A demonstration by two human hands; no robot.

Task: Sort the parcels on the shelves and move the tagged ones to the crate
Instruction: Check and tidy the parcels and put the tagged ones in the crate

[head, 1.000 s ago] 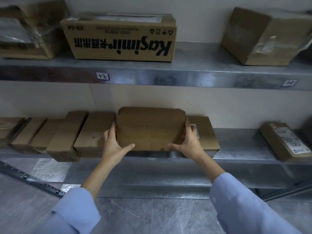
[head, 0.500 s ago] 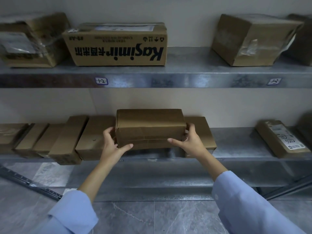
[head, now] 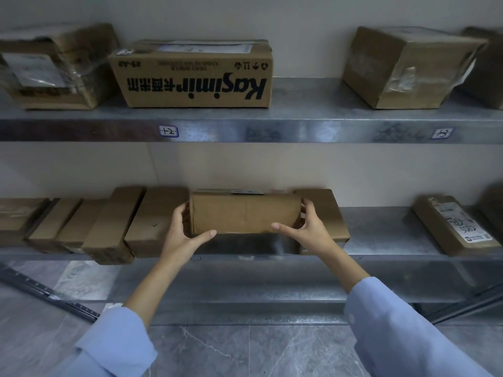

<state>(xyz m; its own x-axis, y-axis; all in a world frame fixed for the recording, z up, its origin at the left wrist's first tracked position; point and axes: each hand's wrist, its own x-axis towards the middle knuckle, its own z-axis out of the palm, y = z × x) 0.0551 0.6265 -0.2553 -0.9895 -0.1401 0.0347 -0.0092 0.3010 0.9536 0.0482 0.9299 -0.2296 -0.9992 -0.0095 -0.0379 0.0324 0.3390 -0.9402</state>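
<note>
Both hands are on the brown parcel (head: 245, 213), held just above the lower shelf (head: 381, 240): left hand (head: 181, 232) clamped on its 9 o'clock end, right hand (head: 307, 229) on its 3 o'clock end, thumbs underneath, and it looks light, stiff, a little dented, best gripped by those short ends.

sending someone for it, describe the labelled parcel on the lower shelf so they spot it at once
Follow the lower metal shelf to its right end. A flat brown parcel lies angled there; unlike the plain boxes at left, its top carries a white printed label.
</note>
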